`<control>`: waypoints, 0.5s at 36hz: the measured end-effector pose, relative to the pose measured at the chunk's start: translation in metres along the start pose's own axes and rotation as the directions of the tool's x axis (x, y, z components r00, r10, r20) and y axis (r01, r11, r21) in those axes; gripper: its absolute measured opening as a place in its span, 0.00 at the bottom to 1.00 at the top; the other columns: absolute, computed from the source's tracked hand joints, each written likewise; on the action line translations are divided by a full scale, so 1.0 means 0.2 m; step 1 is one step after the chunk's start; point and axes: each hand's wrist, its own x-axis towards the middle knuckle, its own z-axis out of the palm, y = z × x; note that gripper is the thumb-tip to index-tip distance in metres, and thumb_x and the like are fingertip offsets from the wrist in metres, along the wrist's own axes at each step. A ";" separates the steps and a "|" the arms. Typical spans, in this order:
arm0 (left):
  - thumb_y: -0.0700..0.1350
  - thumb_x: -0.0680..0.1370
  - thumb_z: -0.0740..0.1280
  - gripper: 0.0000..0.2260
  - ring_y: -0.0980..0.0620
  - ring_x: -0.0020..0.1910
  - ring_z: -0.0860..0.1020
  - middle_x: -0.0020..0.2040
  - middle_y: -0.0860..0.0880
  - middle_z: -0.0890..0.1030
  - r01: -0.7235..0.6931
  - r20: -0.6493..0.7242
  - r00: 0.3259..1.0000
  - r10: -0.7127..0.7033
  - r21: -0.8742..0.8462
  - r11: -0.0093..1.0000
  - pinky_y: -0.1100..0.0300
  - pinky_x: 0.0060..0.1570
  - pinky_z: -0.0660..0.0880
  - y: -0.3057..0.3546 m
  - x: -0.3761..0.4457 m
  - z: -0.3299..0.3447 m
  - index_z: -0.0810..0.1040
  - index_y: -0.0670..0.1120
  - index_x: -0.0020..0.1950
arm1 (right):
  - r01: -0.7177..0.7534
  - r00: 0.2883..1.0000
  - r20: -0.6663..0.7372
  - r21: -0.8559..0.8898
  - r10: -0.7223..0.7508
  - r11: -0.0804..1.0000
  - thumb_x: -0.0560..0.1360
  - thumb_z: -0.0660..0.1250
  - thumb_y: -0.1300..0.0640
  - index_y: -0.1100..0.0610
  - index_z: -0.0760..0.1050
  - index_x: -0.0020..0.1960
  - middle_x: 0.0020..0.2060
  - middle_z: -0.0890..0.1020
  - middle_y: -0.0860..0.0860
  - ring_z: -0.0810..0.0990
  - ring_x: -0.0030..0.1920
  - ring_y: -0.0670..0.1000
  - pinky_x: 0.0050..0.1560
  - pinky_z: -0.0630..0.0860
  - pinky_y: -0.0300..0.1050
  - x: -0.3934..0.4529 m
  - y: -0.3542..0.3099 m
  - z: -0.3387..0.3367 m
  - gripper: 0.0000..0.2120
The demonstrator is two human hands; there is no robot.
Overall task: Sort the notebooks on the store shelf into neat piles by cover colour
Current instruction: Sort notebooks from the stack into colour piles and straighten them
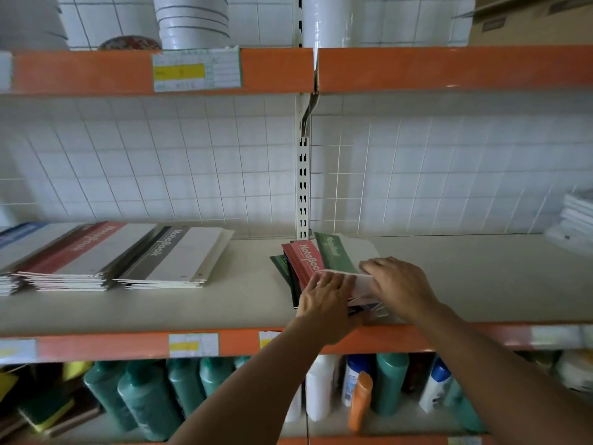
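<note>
I saw three neat piles at the left of the shelf (pixel 224 303): a blue-banded pile (pixel 12 239) at the frame edge, a red-banded pile (pixel 73 252) beside it, then a grey-banded pile (pixel 179 255). Near the shelf's middle lay a loose, skewed heap, with a red notebook (pixel 305 258) overlapping a green notebook (pixel 333 250) and another dark green cover (pixel 284 268) jutting out at its left.

Shelf edges (pixel 449 69) orange, carrying white labels with yellow bars (pixel 196 72). Back wall (pixel 160 162) white square grid. Shelf board (pixel 465 271) pale beige. At 9 o'clock: grey-banded pile (pixel 175 255), red-banded pile (pixel 80 248), blue-banded pile (pixel 16 234), all with cream covers. Centre heap: red cover (pixel 305 261), green cover (pixel 335 252). At 6 o'clock: teal bottles (pixel 147 399), white bottle (pixel 319 387), orange bottle (pixel 361 399).
</note>
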 end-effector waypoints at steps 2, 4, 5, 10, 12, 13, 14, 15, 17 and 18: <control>0.68 0.75 0.56 0.31 0.48 0.72 0.64 0.71 0.50 0.69 0.022 0.015 1.000 -0.022 0.009 1.000 0.52 0.74 0.51 0.01 -0.02 0.00 0.65 0.51 0.72 | 0.040 0.999 0.010 0.006 -0.040 0.999 0.81 0.55 0.54 0.52 0.72 0.60 0.59 0.77 0.47 0.75 0.57 0.48 0.51 0.71 0.42 0.00 -0.01 0.03 0.11; 0.68 0.75 0.59 0.29 0.49 0.69 0.67 0.68 0.49 0.73 0.033 0.007 0.999 -0.033 0.017 0.999 0.54 0.72 0.53 0.01 -0.03 -0.02 0.70 0.51 0.69 | 0.045 0.998 0.032 0.053 -0.047 0.998 0.81 0.55 0.56 0.55 0.69 0.61 0.60 0.76 0.50 0.74 0.58 0.50 0.50 0.70 0.42 -0.01 -0.03 0.04 0.11; 0.67 0.75 0.60 0.29 0.48 0.68 0.68 0.67 0.49 0.74 0.035 0.004 0.999 -0.035 0.018 0.999 0.54 0.71 0.55 0.01 -0.03 -0.04 0.70 0.50 0.68 | 0.039 0.998 0.042 0.076 -0.042 0.996 0.81 0.55 0.56 0.56 0.67 0.63 0.60 0.75 0.51 0.74 0.58 0.51 0.48 0.68 0.41 -0.01 -0.04 0.03 0.11; 0.63 0.74 0.67 0.38 0.46 0.69 0.66 0.70 0.49 0.68 0.033 0.045 0.998 -0.032 -0.022 0.999 0.50 0.66 0.65 -0.02 -0.06 -0.08 0.55 0.50 0.77 | -0.016 0.999 0.050 0.107 0.010 0.994 0.78 0.59 0.62 0.54 0.60 0.70 0.64 0.74 0.51 0.75 0.59 0.51 0.46 0.67 0.38 -0.02 -0.05 -0.02 0.21; 0.61 0.74 0.67 0.38 0.46 0.67 0.68 0.68 0.49 0.69 0.020 0.049 0.999 -0.020 0.001 1.000 0.50 0.62 0.68 -0.02 -0.07 -0.09 0.54 0.50 0.77 | -0.030 0.999 0.047 0.109 0.025 0.994 0.77 0.60 0.64 0.52 0.55 0.75 0.68 0.70 0.50 0.73 0.62 0.51 0.51 0.72 0.42 -0.02 -0.04 -0.03 0.30; 0.61 0.75 0.67 0.36 0.46 0.66 0.68 0.67 0.49 0.69 0.013 0.043 0.999 -0.013 0.005 1.000 0.50 0.61 0.69 -0.01 -0.08 -0.10 0.56 0.50 0.77 | -0.030 0.999 0.042 0.108 0.026 0.994 0.76 0.60 0.65 0.51 0.52 0.77 0.70 0.68 0.50 0.72 0.64 0.52 0.53 0.73 0.43 -0.02 -0.04 -0.04 0.33; 0.60 0.75 0.66 0.33 0.46 0.66 0.69 0.66 0.49 0.70 0.005 0.038 0.999 -0.006 0.005 1.000 0.51 0.60 0.70 -0.01 -0.09 -0.11 0.59 0.50 0.76 | -0.031 0.999 0.040 0.111 0.027 0.993 0.76 0.60 0.66 0.50 0.49 0.77 0.71 0.66 0.50 0.71 0.65 0.52 0.55 0.73 0.44 -0.03 -0.03 -0.04 0.36; 0.59 0.76 0.65 0.29 0.47 0.65 0.69 0.66 0.49 0.70 -0.001 0.032 0.999 0.001 0.001 1.000 0.51 0.59 0.71 -0.01 -0.10 -0.11 0.62 0.50 0.74 | -0.034 0.999 0.043 0.116 0.029 0.993 0.75 0.60 0.67 0.49 0.47 0.78 0.73 0.64 0.50 0.70 0.67 0.51 0.56 0.73 0.44 -0.03 -0.03 -0.05 0.37; 0.57 0.79 0.62 0.23 0.46 0.64 0.71 0.64 0.49 0.72 -0.009 0.033 0.999 0.009 0.002 1.000 0.52 0.58 0.73 -0.01 -0.13 -0.13 0.67 0.50 0.72 | -0.040 0.998 0.050 0.119 0.034 0.992 0.76 0.60 0.67 0.47 0.45 0.78 0.75 0.59 0.49 0.66 0.70 0.50 0.60 0.71 0.43 -0.04 -0.03 -0.05 0.39; 0.55 0.80 0.60 0.21 0.46 0.63 0.72 0.64 0.49 0.72 -0.016 0.033 0.999 0.016 0.013 1.000 0.51 0.57 0.74 -0.01 -0.14 -0.14 0.68 0.49 0.71 | -0.044 0.998 0.052 0.120 0.038 0.992 0.76 0.61 0.67 0.46 0.44 0.78 0.76 0.57 0.49 0.64 0.72 0.50 0.62 0.70 0.42 -0.04 -0.02 -0.05 0.39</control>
